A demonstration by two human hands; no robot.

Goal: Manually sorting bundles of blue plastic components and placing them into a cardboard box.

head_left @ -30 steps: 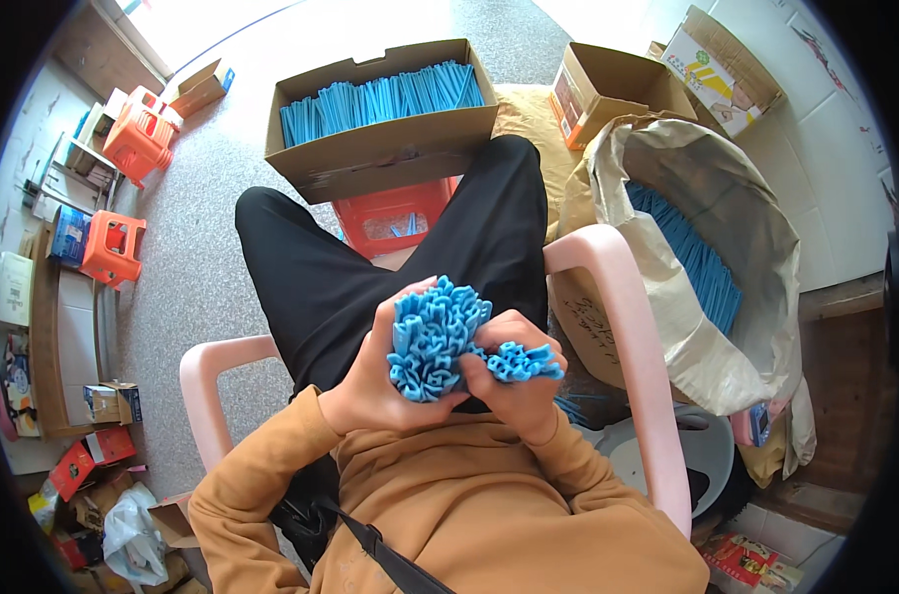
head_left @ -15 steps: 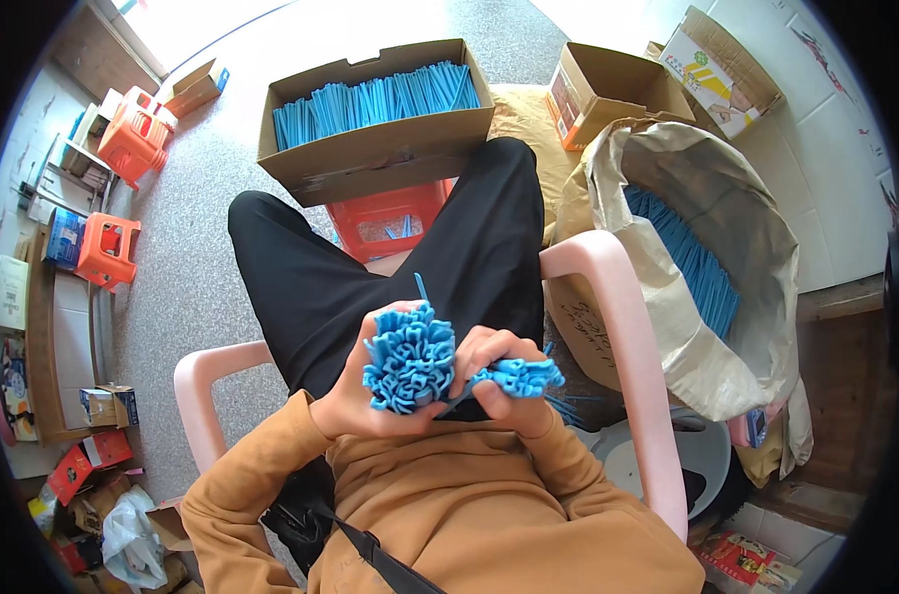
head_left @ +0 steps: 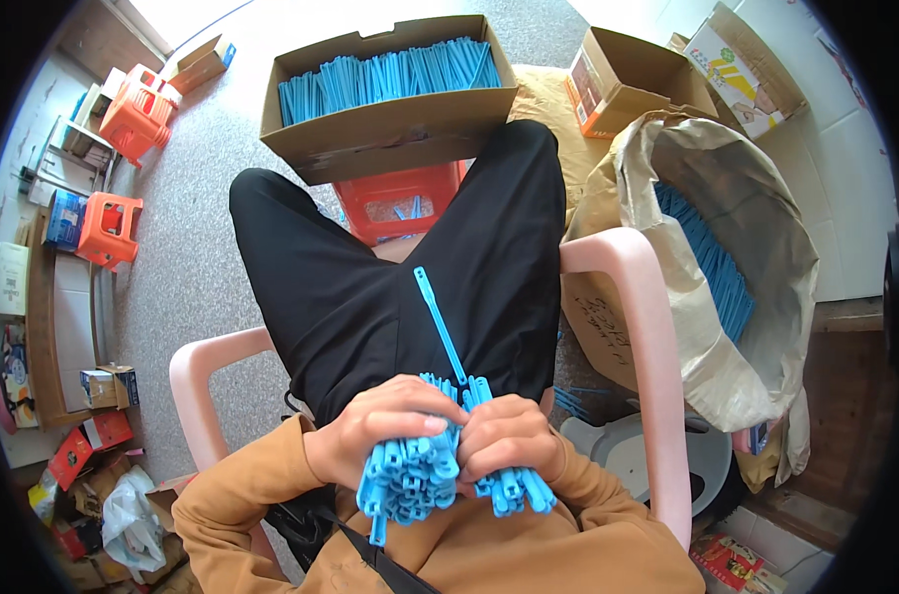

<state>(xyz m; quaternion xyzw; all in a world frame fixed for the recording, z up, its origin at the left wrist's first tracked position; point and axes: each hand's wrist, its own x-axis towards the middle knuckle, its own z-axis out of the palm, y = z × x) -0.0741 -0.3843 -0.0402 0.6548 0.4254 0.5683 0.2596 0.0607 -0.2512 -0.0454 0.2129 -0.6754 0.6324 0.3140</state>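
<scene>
My left hand (head_left: 385, 421) is closed around a thick bundle of blue plastic sticks (head_left: 410, 480), their slotted ends pointing toward my body. Beside it, touching or nearly so, my right hand (head_left: 514, 441) grips a smaller bundle of the same sticks (head_left: 514, 492). One loose blue stick (head_left: 438, 322) juts out past the bundles over my black trousers; what holds its near end is hidden. Beyond my knees, an open cardboard box (head_left: 390, 144) holds rows of these sticks. It rests on a red plastic stool (head_left: 395, 206).
A pink armchair's right arm (head_left: 657, 396) and left arm (head_left: 192, 381) flank me. At right stands an open sack (head_left: 766, 386) with more blue sticks (head_left: 707, 257), near a grey basin (head_left: 702, 460) and an open carton (head_left: 638, 84). Orange stools (head_left: 111, 230) stand at left.
Both bundles have come down closer to my body and tipped, so their ends now face me. A single stick now reaches farther out ahead. My view has shifted slightly.
</scene>
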